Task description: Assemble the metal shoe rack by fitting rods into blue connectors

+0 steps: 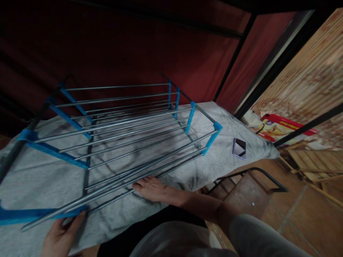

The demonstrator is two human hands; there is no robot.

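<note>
Both hands at the near edge of a rack lying on its side.
Right hand (152,188) spread flat, unclenched, fingertips against the rack's (120,132) lowest metal rods; left hand (60,235) loosely open under the rack's near blue bracket (32,214). Beneath the rack, a grey towel (160,210); right of the rack, a phone (239,147).

Left hand (60,235) is low, palm half up, fingers spread open. Right hand (151,188) lies flat, palm down, forearm stretched leftward.

The rack (120,132) runs off the left edge — the left hand (60,235) is cut by the bottom edge.
</note>
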